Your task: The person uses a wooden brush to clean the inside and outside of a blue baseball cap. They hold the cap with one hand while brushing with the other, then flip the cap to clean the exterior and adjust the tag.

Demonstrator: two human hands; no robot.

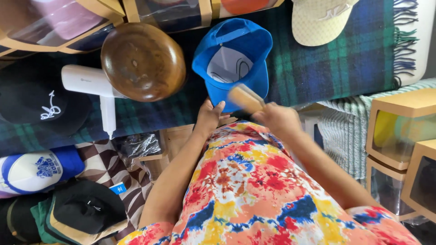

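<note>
A blue cap (236, 50) lies upside down on a dark tartan blanket (345, 59), its white lining facing up. My left hand (210, 114) grips the cap's near edge at the brim. My right hand (278, 119) holds a wooden brush (246, 98), blurred by motion, right against the cap's near side. A round wooden hat block (143, 61) stands just left of the cap.
A white hand-held steamer (97, 88) lies beside the block. A beige cap (320, 20) sits at the top right, a black cap (43, 106) at the left. More caps are piled lower left. Wooden-framed clear boxes (399, 131) stand at the right and along the top.
</note>
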